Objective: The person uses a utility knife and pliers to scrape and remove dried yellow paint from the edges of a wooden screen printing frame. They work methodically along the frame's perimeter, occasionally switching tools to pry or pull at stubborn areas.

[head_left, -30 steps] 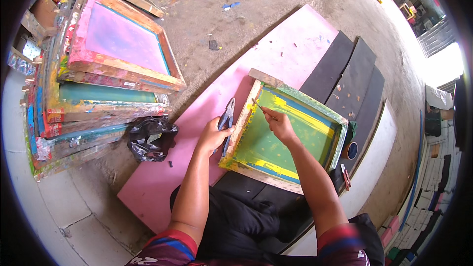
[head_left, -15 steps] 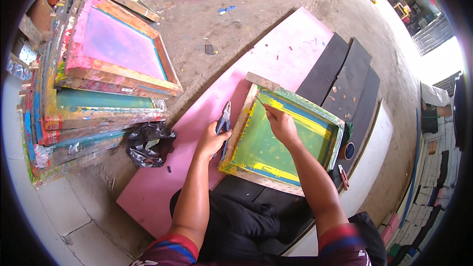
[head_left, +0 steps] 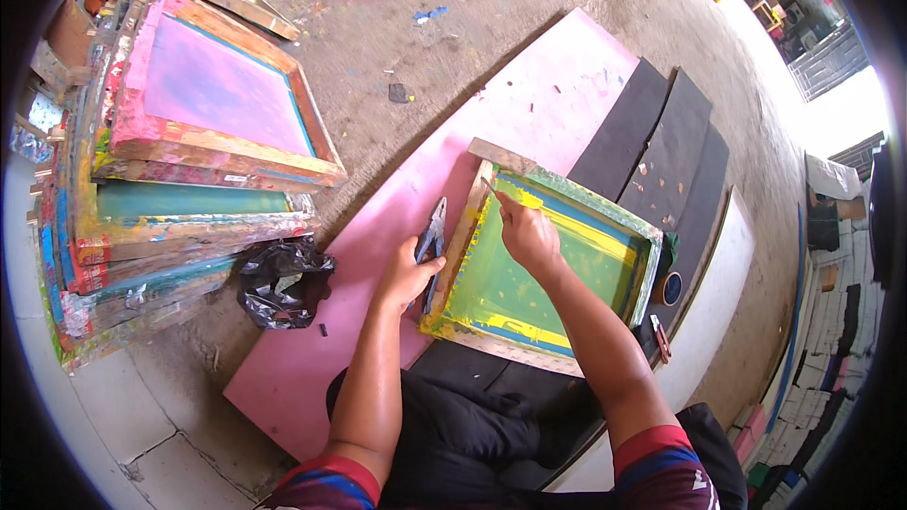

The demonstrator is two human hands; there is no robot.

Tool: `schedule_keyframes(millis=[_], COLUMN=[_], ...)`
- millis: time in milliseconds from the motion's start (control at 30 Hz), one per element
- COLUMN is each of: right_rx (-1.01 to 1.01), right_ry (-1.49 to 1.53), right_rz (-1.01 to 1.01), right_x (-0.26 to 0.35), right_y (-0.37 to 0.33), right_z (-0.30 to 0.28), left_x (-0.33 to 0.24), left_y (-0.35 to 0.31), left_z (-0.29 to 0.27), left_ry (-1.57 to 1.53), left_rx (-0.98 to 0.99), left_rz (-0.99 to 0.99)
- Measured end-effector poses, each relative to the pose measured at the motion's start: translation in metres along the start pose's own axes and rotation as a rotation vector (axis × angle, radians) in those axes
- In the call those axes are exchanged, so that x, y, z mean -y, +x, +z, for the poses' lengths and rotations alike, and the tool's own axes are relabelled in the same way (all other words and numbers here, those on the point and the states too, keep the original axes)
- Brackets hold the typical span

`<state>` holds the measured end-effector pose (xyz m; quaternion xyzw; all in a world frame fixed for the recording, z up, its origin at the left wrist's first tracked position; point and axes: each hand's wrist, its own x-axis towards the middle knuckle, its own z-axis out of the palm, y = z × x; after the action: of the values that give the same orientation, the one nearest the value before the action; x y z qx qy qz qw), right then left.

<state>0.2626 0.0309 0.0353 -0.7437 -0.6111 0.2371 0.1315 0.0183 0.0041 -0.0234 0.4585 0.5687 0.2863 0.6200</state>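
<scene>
In head view, my L grip (head_left: pixel 406 279) is closed round the pliers (head_left: pixel 433 242), centre of frame, just L of the wood-edged screen (head_left: pixel 460 246), which lies centre to R of centre over a pink sheet (head_left: pixel 529 85) & dark boards (head_left: pixel 624 127); my R grip (head_left: pixel 529 238) pinches a thin tool (head_left: pixel 489 186), tip by the screen's upper-L corner, contact unclear. Step in hand looks like working that L edge w/ the tool. Next move prob. calls for a firm pinch, pliers clear of the mesh (head_left: pixel 501 274).
</scene>
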Motion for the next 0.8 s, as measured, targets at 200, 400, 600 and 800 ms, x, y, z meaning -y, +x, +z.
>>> schedule_keyframes(millis=[200, 400, 600, 800], right_rx=[-0.149, -0.135, 0.192, 0.476], right_ry=[0.102, 0.329, 0.625, 0.981], right_rz=[-0.166, -0.211, -0.028, 0.407], right_x=[-0.041, -0.062, -0.061, -0.046], right_y=[0.011, 0.026, 0.042, 0.027], right_z=[0.029, 0.037, 0.024, -0.012], left_x=[-0.020, -0.023, -0.018, -0.015], left_y=[-0.004, -0.005, -0.006, -0.001], left_z=[0.001, 0.006, 0.002, 0.004], left_ry=[-0.085, -0.140, -0.093, -0.117], left_rx=[0.049, 0.052, 0.016, 0.043], left_rz=[-0.082, -0.089, -0.104, -0.084])
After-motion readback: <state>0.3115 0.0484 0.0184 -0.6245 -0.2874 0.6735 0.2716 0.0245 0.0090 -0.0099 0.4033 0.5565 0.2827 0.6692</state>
